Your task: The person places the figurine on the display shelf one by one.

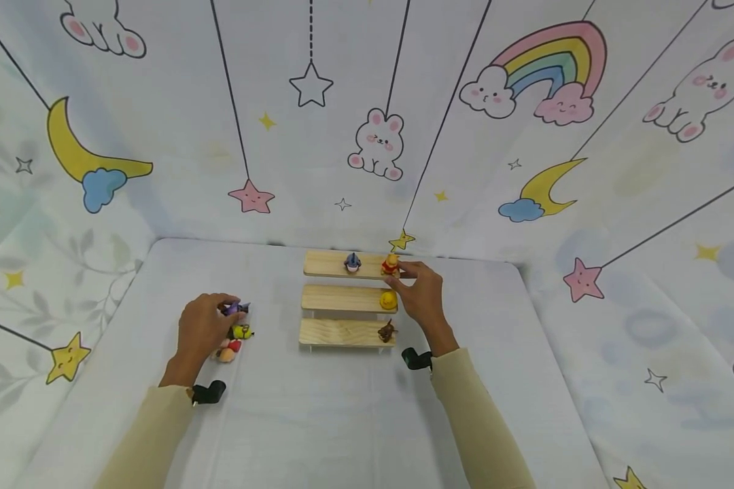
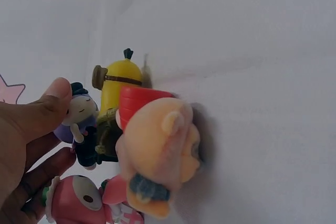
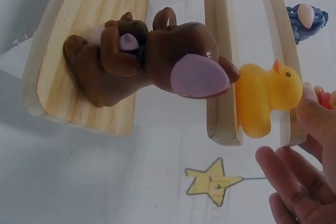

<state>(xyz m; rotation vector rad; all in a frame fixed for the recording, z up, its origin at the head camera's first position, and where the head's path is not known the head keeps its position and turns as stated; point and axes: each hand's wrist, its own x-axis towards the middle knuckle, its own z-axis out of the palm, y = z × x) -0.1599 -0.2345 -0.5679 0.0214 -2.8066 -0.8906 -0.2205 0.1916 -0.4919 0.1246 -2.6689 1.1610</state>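
My right hand pinches a yellow bear figurine in a red shirt at the right end of the top wooden shelf. Farther left on that shelf stands a blue donkey figurine. A yellow rubber duck sits on the middle shelf, and a brown kangaroo figurine on the lowest. Left of the shelves, my left hand holds a purple doll figurine between thumb and fingers. Close by are a yellow minion figurine, a peach bear figurine with a red part, and a pink figurine.
The three-tier wooden stand, with its lowest shelf nearest me, is at the middle of a white-covered table. Behind and beside it hangs a cloth backdrop printed with bunnies, stars and moons. Each wrist wears a dark camera.
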